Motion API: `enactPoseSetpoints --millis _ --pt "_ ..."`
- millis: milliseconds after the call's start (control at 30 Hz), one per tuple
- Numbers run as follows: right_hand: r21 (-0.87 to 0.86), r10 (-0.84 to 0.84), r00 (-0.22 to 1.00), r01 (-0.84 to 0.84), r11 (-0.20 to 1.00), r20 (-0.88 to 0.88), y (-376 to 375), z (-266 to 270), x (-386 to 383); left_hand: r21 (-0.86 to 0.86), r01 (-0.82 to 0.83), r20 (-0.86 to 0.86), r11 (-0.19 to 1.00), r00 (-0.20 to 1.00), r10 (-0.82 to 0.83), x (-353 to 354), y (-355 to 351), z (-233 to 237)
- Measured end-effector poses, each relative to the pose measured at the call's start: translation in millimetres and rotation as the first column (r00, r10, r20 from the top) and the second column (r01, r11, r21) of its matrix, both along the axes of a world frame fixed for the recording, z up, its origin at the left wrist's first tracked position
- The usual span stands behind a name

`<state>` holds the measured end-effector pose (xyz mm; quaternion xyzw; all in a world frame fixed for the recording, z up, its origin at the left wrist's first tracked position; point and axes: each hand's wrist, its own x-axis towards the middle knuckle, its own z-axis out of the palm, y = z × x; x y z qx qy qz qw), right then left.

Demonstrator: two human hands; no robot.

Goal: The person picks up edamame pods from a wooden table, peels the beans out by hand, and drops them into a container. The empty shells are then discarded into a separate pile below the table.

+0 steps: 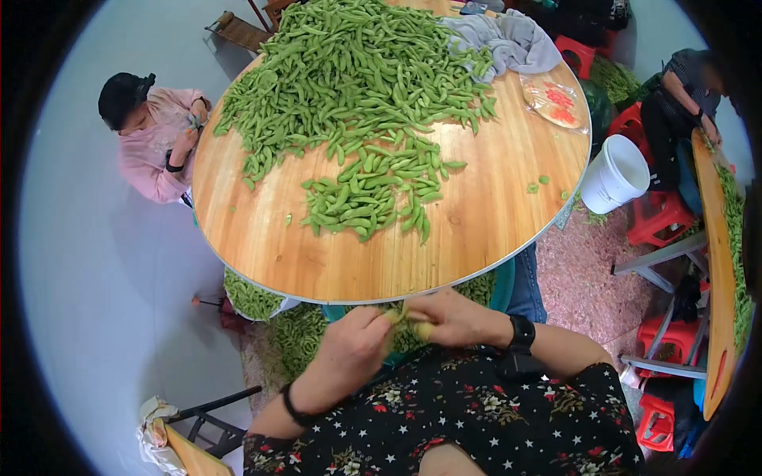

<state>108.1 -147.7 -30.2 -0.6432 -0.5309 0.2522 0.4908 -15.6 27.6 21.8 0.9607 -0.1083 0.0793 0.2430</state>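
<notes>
Just in front of the table's near edge, my left hand [355,347] and my right hand [459,317] meet with closed fingers. Between the fingertips is a green soybean pod [403,312], partly hidden and a little blurred. Yellow-green coverings show on finger or thumb tips of both hands. Below my hands, more pods [303,341] lie in and around a teal basin [505,284], mostly hidden by my arms and the table. On the round wooden table [492,230] a small group of soybean pods [357,198] lies nearest me, joining a large heap [357,71] behind.
A grey cloth [516,44] and a plastic-wrapped round item [553,101] lie at the table's far right. A white bucket [615,176] stands beside it. One person [155,143] sits left; another [675,103] sits right near red stools [663,218] and a second table [718,317].
</notes>
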Motion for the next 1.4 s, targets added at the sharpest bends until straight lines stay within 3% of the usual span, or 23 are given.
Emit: enactPoseSetpoints --millis 33,100,133,167,267,333,433,500,533,633,667,700,733,767,833,867,933,1000,1067,1100,1133,1200,1400 --pt "-0.267 0.106 0.993 -0.116 0.957 -0.051 -3.1 7.6 1.9 0.184 0.033 -0.249 0.982 0.968 0.014 -8.1 13.4 9.5" --pt "-0.267 0.061 0.998 -0.051 0.962 0.027 -15.0 -28.3 -0.3 0.445 0.132 -0.558 0.886 0.814 0.159 -11.2 35.3 33.6" --pt "-0.264 0.013 0.995 0.015 0.964 0.103 -15.0 -27.5 0.3 0.419 0.087 -0.487 0.904 0.861 0.143 -1.6 43.3 40.3" --pt "-0.510 0.040 0.998 -0.005 0.860 0.058 -18.5 -23.5 2.0 0.440 0.059 -0.382 0.896 0.915 0.127 14.0 45.9 45.7" --pt "-0.321 0.055 0.998 -0.058 0.945 -0.017 -19.3 -33.9 6.3 0.454 -0.030 0.078 0.890 0.997 -0.006 89.4 58.3 40.9" --pt "-0.306 0.023 0.999 -0.037 0.951 -0.048 -19.2 -23.9 8.0 0.438 -0.091 0.236 0.894 0.972 -0.017 155.3 62.9 31.4" --pt "-0.282 -0.007 0.995 -0.021 0.959 -0.101 -24.0 -13.3 8.6 0.510 -0.069 0.311 0.858 0.944 -0.109 232.1 80.0 2.9" --pt "-0.220 -0.016 0.990 -0.015 0.975 -0.141 -26.7 -10.6 8.1 0.606 -0.010 0.018 0.796 1.000 -0.001 251.9 82.7 -6.7" --pt "-0.219 -0.018 0.989 -0.014 0.976 -0.147 -28.5 -7.7 8.4 0.606 -0.004 0.011 0.795 1.000 -0.003 249.8 84.4 -7.3" --pt "-0.088 -0.087 0.990 0.077 0.993 -0.110 -29.4 -5.8 13.1 0.197 -0.064 0.250 0.978 0.968 0.013 229.4 81.8 3.0" --pt "-0.084 -0.088 0.989 0.078 0.993 -0.120 -28.5 -7.1 14.1 0.202 -0.060 0.241 0.978 0.970 0.010 216.4 74.3 8.0" --pt "-0.065 -0.110 0.958 0.096 0.993 -0.263 -26.2 -3.6 14.7 -0.262 -0.037 0.108 0.964 0.992 0.067 199.3 65.0 12.5" --pt "-0.050 -0.126 0.907 0.116 0.992 -0.401 -23.8 2.0 15.1 -0.669 -0.072 -0.040 0.740 0.997 0.061 182.1 56.2 16.6" --pt "-0.074 -0.129 0.795 0.105 0.992 -0.593 -21.3 15.6 14.4 -0.668 -0.078 -0.050 0.740 0.997 0.059 164.2 47.8 22.1" --pt "-0.046 -0.142 0.707 0.154 0.987 -0.693 -6.3 18.0 13.8 -0.789 -0.242 -0.270 0.565 0.962 0.035 134.1 35.1 29.0" --pt "-0.023 -0.145 0.616 0.202 0.979 -0.775 1.7 19.2 14.1 -0.789 -0.246 -0.273 0.564 0.961 0.037 128.2 34.2 20.7" --pt "-0.004 -0.143 0.596 0.229 0.973 -0.790 17.6 14.5 18.8 -0.865 -0.164 -0.162 0.475 0.986 0.045 122.8 36.3 -5.0" --pt "-0.046 -0.226 0.504 0.345 0.937 -0.833 29.6 14.5 27.8 -0.875 -0.208 -0.198 0.438 0.978 0.068 119.3 35.0 -15.4" --pt "-0.089 -0.242 0.456 0.333 0.939 -0.856 32.8 15.4 36.1 -0.740 -0.246 -0.172 0.627 0.969 0.176 114.4 32.3 -19.9" --pt "-0.071 -0.229 0.477 0.326 0.943 -0.848 33.9 13.0 38.7 -0.593 -0.143 0.038 0.792 0.978 0.204 112.4 30.3 -20.4" --pt "-0.054 -0.216 0.498 0.318 0.946 -0.840 34.4 11.5 40.0 -0.595 -0.138 0.040 0.791 0.979 0.201 109.0 29.3 -17.8" --pt "-0.008 -0.193 0.543 0.324 0.946 -0.817 31.1 11.7 35.4 -0.314 -0.117 0.124 0.942 0.979 0.163 100.8 26.2 -5.7" --pt "0.071 -0.157 0.579 0.351 0.934 -0.800 23.2 12.5 20.2 -0.628 -0.140 -0.057 0.765 0.989 0.134 82.1 19.1 5.5"
